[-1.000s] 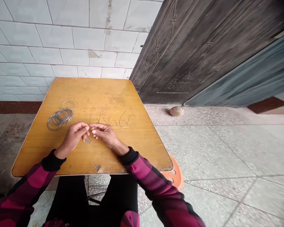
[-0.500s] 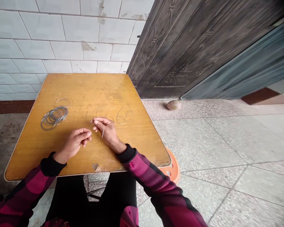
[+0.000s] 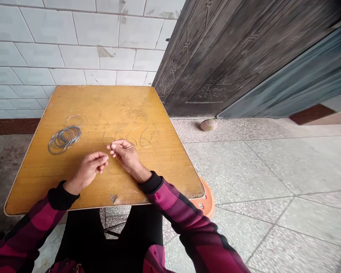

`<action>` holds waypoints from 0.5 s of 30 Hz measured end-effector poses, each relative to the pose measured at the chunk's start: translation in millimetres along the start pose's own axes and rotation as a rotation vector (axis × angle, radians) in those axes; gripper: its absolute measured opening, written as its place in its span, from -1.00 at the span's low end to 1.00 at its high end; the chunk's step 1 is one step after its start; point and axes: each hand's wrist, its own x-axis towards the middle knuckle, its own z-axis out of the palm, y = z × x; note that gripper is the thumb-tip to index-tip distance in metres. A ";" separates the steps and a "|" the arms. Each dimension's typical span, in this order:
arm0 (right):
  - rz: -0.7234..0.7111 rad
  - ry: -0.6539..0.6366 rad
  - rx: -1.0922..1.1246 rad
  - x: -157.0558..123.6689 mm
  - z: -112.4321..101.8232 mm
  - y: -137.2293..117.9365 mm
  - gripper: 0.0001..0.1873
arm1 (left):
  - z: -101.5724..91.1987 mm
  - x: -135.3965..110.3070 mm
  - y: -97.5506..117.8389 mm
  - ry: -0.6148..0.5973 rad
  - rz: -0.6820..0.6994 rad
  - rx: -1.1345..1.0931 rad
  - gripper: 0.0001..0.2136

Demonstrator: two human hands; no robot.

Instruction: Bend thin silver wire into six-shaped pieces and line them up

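Observation:
My left hand (image 3: pixel 92 167) is pinched shut, with its fingertips on a thin wire (image 3: pixel 113 173) that curves below both hands. Just to its right and slightly higher, my right hand (image 3: pixel 126 153) also pinches the wire between thumb and fingers. The wire loops down between the hands and is faint in places. Behind my right hand, several thin wires bent into shapes like the figure six lie in a row, the rightmost bent wire (image 3: pixel 145 142) in full view. My right hand partly hides the others.
A coil of grey wire (image 3: pixel 64 139) lies on the table's left side, with a few loose curved wires (image 3: pixel 77 118) behind it. The wooden table (image 3: pixel 108 102) stands against a tiled wall (image 3: pixel 96 34). An orange stool (image 3: pixel 207 201) shows under its right corner.
Both hands stay nearly in place, still pinching. The wire loop by my right hand has shifted and its upright end looks shorter. The whole view has tilted slightly.

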 end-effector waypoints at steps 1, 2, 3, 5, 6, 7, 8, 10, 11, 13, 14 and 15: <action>0.005 0.013 0.028 0.4 -0.9 -2.8 -0.71 | 0.0 -0.1 -0.5 0.003 0.004 0.003 -0.74; 0.006 0.031 0.052 0.9 -2.1 -5.9 -0.69 | 0.0 -0.1 -1.2 0.006 0.015 0.015 -0.74; 0.005 0.049 0.068 1.5 -3.5 -9.0 -0.68 | -0.2 0.0 -2.0 0.006 0.028 0.030 -0.74; 0.003 0.079 0.081 2.8 -7.1 -15.3 -0.67 | -0.8 0.1 -3.1 -0.004 0.043 0.059 -0.75; 0.000 0.087 0.081 3.5 -9.2 -18.1 -0.67 | -1.1 0.2 -3.4 -0.010 0.047 0.071 -0.75; -0.001 0.088 0.080 4.3 -11.3 -20.8 -0.67 | -1.3 0.2 -3.4 -0.014 0.049 0.082 -0.76; -0.005 0.085 0.079 5.1 -13.4 -23.1 -0.68 | -1.5 0.0 -3.1 -0.020 0.048 0.092 -0.76; -0.010 0.076 0.081 6.8 -17.2 -27.1 -0.70 | -1.5 -0.6 -1.6 -0.035 0.040 0.107 -0.77; -0.012 0.073 0.085 7.6 -18.9 -28.8 -0.71 | -1.3 -1.1 -0.5 -0.043 0.035 0.111 -0.77; -0.011 0.071 0.095 8.9 -21.7 -31.8 -0.70 | -0.7 -2.2 1.8 -0.059 0.021 0.113 -0.77; -0.010 0.073 0.099 9.4 -23.0 -33.3 -0.70 | -0.4 -2.7 2.9 -0.068 0.015 0.113 -0.77; -0.011 0.077 0.100 9.9 -24.2 -34.8 -0.70 | -0.2 -3.2 3.8 -0.075 0.011 0.114 -0.78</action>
